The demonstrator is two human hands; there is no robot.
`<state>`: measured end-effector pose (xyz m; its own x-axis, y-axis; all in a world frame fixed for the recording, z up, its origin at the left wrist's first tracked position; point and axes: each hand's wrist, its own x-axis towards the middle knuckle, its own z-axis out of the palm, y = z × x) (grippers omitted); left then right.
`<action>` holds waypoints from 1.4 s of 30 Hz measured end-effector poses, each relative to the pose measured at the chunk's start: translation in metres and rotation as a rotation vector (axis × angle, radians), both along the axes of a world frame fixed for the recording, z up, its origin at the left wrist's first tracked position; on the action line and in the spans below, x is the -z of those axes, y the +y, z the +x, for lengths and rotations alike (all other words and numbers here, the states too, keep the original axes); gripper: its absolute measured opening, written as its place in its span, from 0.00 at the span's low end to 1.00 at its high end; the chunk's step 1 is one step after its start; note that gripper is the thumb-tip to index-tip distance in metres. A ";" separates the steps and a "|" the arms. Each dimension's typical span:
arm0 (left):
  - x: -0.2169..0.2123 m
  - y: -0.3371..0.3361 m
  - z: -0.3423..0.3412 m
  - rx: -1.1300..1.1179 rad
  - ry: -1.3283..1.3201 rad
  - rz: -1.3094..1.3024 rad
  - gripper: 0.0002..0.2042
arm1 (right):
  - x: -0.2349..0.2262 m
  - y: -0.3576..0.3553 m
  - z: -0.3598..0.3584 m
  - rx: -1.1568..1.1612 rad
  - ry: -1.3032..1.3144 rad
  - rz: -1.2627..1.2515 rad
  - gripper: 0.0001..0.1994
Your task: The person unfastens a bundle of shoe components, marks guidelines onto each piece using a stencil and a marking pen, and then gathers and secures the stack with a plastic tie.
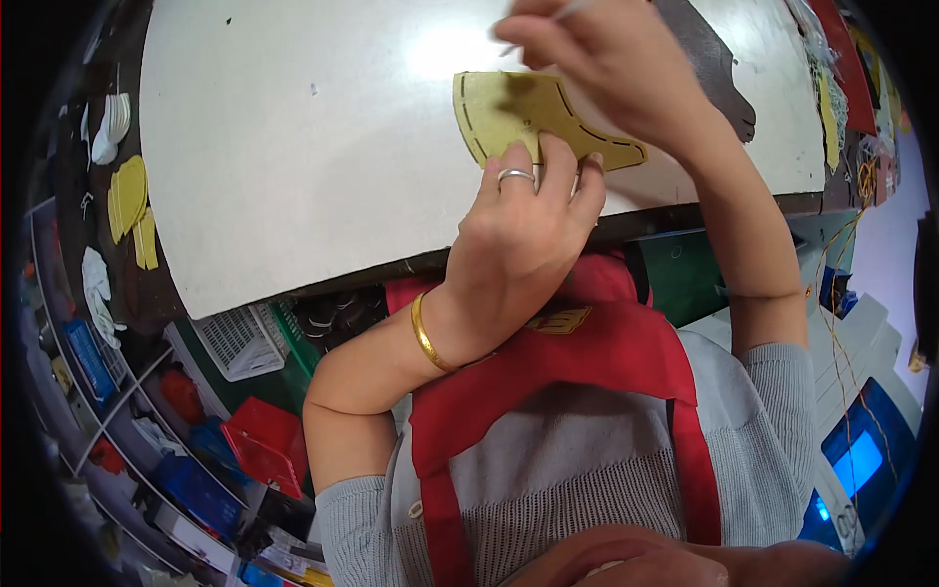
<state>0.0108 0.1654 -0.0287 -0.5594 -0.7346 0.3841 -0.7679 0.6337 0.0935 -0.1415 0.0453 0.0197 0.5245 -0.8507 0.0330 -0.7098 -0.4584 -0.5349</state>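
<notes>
Yellow, thin and flat, one curved pattern piece (pixel 518 115) is seen in the head view lying on the white tabletop (pixel 293 147), close to the near edge of the board, which runs on a slant just below it. A dashed dark line is marked along the outline of the piece. It is pinned flat by the left hand (pixel 518 230), whose fingertips (pixel 559 157) are pressed on its lower margin; one ring and one gold bangle are worn on that hand and wrist. The right hand (pixel 606 64) is held above the upper right part of the piece, its fingers pinched on a thin pale tool (pixel 562 12) of which only a short length can be made out. To the left of the piece the tabletop is bare over a wide stretch. At the far right edge of the board a dark flat piece (pixel 719 68) and a heap of red and yellow cut-outs (pixel 851 68) are lying. At the left rim several yellow and white cut shapes (pixel 127 196) are lying. One red apron (pixel 587 362) over a grey knit top is worn. Below the left of the table, one white lattice basket (pixel 235 338) and one red box (pixel 264 440) are stored.
</notes>
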 end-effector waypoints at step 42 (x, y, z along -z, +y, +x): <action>-0.017 -0.024 -0.007 0.010 -0.095 0.043 0.13 | 0.008 0.063 -0.062 0.136 -0.080 0.146 0.10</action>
<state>0.0034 0.1418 -0.0114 -0.5992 -0.7434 0.2972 -0.7683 0.6383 0.0476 -0.2039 0.1078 0.0112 0.4050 -0.9124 -0.0587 -0.7125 -0.2748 -0.6456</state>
